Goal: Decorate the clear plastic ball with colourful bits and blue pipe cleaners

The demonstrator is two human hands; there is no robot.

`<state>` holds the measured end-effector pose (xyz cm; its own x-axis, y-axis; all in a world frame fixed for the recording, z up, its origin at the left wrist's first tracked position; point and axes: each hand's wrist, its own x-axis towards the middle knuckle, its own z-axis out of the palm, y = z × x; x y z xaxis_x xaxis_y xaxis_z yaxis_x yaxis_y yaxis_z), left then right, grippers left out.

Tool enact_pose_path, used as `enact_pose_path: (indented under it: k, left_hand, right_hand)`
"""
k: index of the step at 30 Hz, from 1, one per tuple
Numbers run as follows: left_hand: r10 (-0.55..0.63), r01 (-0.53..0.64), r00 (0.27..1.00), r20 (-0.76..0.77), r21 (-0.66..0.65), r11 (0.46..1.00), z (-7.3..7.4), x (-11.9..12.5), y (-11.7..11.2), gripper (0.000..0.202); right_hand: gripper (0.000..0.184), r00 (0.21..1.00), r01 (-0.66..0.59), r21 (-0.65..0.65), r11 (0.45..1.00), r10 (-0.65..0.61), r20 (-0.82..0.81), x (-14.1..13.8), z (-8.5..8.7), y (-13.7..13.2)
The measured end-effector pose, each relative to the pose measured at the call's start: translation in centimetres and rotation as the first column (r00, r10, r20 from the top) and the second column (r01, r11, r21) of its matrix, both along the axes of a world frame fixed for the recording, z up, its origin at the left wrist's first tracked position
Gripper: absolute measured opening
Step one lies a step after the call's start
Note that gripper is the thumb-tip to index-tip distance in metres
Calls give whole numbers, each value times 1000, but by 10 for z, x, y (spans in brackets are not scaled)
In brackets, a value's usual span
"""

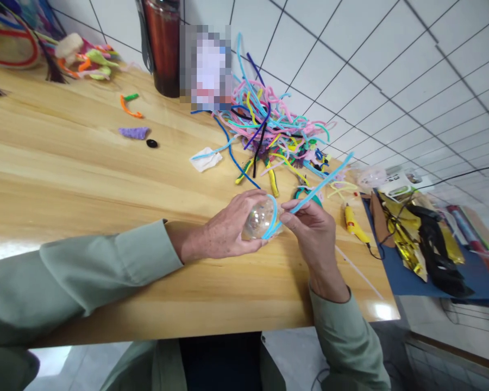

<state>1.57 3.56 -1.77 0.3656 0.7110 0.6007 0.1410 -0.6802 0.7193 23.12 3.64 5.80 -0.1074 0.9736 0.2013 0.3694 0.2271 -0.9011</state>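
My left hand (232, 225) is wrapped round a clear plastic ball (257, 220), near the table's front. A light blue pipe cleaner (324, 182) curves around the right side of the ball, and its long straight end points up and to the right. Between thumb and fingers, my right hand (312, 228) pinches this pipe cleaner just beside the ball. Behind my hands lie yellow-handled pliers (272, 179) and a teal-handled tool (307, 194), partly hidden by my right hand.
A heap of coloured pipe cleaners (269, 119) lies against the tiled wall beside a dark red flask (165, 49). To the right is a yellow glue gun (355, 225) with its cord. A purple cone-shaped piece (133, 132) and a black ring (152, 143) rest at the left.
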Motion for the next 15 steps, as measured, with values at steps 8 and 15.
enact_pose_path:
  k: [8, 15]
  left_hand:
    - [-14, 16, 999, -35, 61, 998, -3, -1, 0, 86]
    - [-40, 42, 999, -23, 79, 996, -1, -1, 1, 88]
  right_hand:
    - [22, 1000, -19, -10, 1000, 19, -23, -3, -5, 8]
    - [27, 999, -30, -1, 1000, 30, -28, -8, 0, 8]
